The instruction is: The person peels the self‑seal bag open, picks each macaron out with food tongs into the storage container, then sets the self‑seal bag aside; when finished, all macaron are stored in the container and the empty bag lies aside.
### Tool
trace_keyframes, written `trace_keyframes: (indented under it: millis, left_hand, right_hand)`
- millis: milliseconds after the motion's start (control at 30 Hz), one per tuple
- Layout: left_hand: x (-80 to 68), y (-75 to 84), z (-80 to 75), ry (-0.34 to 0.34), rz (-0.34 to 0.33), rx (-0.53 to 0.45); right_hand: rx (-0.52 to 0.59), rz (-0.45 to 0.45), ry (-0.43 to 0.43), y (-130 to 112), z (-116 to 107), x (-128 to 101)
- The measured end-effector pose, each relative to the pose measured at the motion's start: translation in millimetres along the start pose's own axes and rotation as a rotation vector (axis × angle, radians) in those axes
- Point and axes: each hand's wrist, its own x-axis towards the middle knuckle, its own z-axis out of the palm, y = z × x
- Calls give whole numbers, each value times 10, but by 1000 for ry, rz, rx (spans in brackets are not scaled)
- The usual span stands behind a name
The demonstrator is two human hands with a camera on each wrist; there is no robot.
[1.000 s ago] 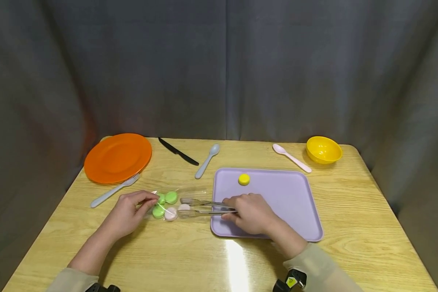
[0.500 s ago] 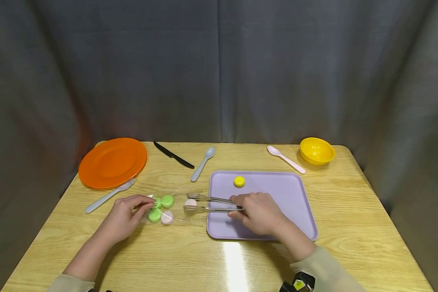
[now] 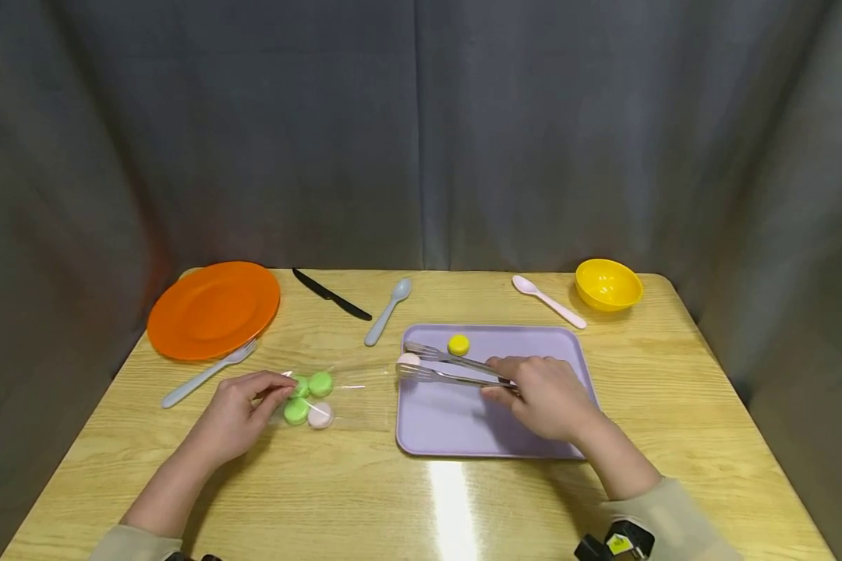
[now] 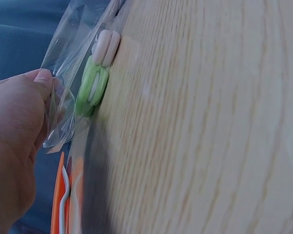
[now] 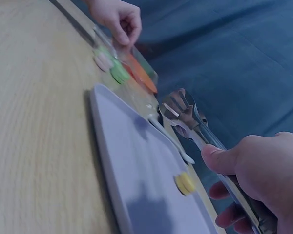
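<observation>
My left hand (image 3: 242, 413) pinches the left end of a clear plastic bag (image 3: 368, 401) lying on the table. Inside the bag are several macarons: a pale pink one (image 3: 320, 415) and green ones (image 3: 320, 383). Metal tongs (image 3: 429, 375) are held in my right hand (image 3: 547, 393), thumb on one arm and fingers on the other. Between the tongs' tips is another pale pink macaron (image 3: 408, 359), over the left edge of the purple tray (image 3: 456, 432). That macaron is hard to make out in the right wrist view. A yellow macaron (image 3: 458, 344) sits near the tray's back.
An orange plate (image 3: 214, 312) stands at the back left, with a grey fork (image 3: 206, 378) by its front rim. Behind the bag and tray lie a black knife (image 3: 332, 294), a grey spoon (image 3: 388, 312) and a pink spoon (image 3: 549, 301). A yellow bowl (image 3: 608, 285) is at the back right.
My right hand has drawn the tongs rightward, bringing a pale pink macaron out of the bag to over the tray's edge. My left hand keeps its pinch. The head view has shifted slightly.
</observation>
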Motion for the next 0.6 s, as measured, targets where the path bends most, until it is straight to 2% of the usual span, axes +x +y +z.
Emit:
trace_keyframes:
  millis: [267, 600]
  left_hand:
    - [-13, -19, -15, -16, -34, -1]
    - [-16, -40, -19, -23, -39, -13]
  right_hand:
    - [-12, 77, 20, 218, -201, -143]
    - [-62, 164, 10, 525, -379, -294]
